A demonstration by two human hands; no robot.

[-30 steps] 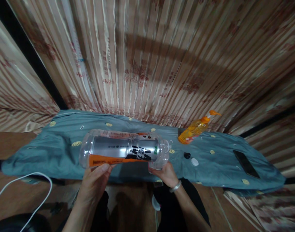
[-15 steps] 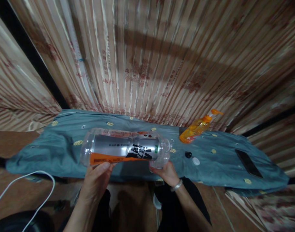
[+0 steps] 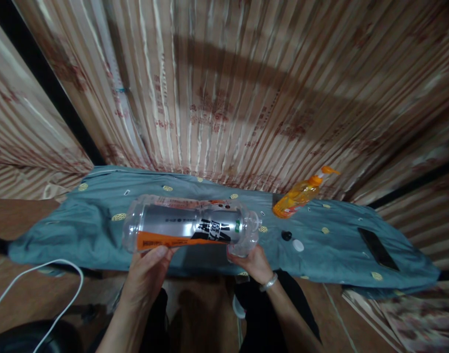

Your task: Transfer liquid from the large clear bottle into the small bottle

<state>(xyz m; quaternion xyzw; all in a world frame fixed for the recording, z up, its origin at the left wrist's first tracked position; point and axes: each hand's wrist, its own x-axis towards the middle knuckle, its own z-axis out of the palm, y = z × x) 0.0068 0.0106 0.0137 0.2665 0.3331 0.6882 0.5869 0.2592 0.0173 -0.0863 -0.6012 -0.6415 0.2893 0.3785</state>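
A large clear plastic bottle with a silver, black and orange label lies level above the cloth, its neck pointing right. My left hand is closed on its lower side near the base, thumb against the orange strip. My right hand is closed around a smaller clear plastic container just below the large bottle's neck. The container's exact kind is hard to make out, and whether the two touch I cannot tell. A black cap and a white cap lie right of my right hand.
An orange pump bottle stands on the blue-green cloth toward the back right. A dark phone lies near the right end. Striped curtains hang behind. A white cable loops at the lower left.
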